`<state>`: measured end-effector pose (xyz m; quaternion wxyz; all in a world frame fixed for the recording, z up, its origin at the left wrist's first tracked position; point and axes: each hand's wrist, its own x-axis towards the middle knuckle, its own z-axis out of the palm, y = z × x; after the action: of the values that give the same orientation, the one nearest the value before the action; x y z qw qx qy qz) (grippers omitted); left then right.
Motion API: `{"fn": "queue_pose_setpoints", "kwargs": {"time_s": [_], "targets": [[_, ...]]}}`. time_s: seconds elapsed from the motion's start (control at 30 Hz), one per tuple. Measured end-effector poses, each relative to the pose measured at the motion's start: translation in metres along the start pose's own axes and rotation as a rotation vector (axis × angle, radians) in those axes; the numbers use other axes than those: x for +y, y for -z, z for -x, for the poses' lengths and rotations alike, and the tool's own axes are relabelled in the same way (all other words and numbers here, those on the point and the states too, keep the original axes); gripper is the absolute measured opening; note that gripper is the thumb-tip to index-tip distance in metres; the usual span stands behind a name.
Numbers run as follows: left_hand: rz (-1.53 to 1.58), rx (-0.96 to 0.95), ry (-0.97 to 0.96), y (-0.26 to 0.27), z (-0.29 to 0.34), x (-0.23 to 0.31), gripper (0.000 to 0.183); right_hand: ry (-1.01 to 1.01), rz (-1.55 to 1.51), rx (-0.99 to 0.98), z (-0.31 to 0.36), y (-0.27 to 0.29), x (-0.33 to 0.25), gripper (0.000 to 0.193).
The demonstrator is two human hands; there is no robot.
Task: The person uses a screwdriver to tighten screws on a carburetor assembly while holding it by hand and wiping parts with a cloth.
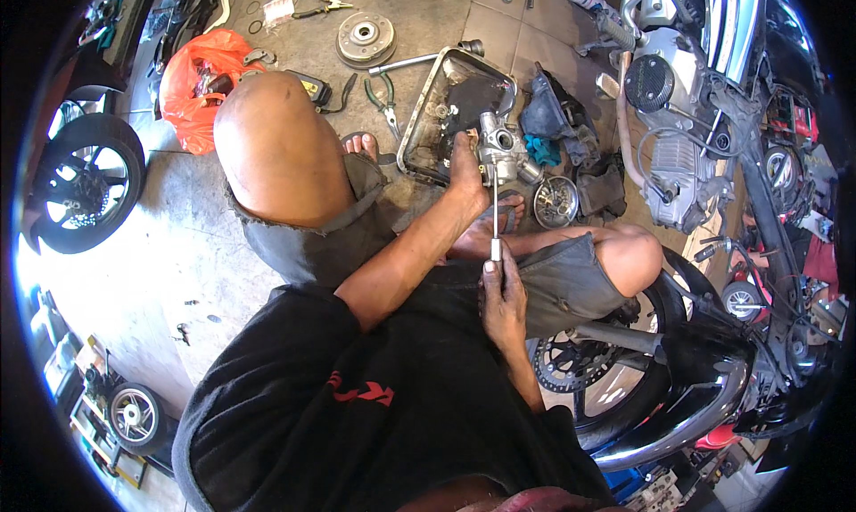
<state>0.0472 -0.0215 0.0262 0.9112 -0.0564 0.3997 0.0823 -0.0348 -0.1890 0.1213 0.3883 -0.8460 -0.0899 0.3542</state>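
Observation:
My left hand [465, 166] is closed on a silver metal carburetor [505, 166], held above a black-bottomed tray [412, 138]. In my right hand [505, 300] is a screwdriver [497, 246], its pale handle gripped by the fingers. The long thin shaft points away from me, and its tip reaches the near side of the carburetor. Whether the tip sits in a screw is too small to tell. Just right of the carburetor lie a teal rag [541, 150] and a round metal bowl [556, 201] with small parts in it.
A motorcycle engine [679, 160] and a wheel with a brake disc [580, 365] stand close on my right. Pliers [383, 104], a round metal hub part [366, 38] and an orange plastic bag [198, 89] lie on the floor ahead. Another wheel [89, 182] is at far left.

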Motion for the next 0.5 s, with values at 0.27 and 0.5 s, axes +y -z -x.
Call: {"fn": "queue_pose_setpoints", "kwargs": {"time_s": [0.27,0.5], "targets": [[-0.014,0.007,0.000,0.005,-0.009,-0.004,0.063,-0.032,-0.041,0.026,0.000,-0.003,-0.001,0.043],[0.014,-0.015,-0.027,0.001,-0.005,-0.005,0.061,0.053,-0.003,0.046,-0.005,-0.001,0.021,0.044]]}}
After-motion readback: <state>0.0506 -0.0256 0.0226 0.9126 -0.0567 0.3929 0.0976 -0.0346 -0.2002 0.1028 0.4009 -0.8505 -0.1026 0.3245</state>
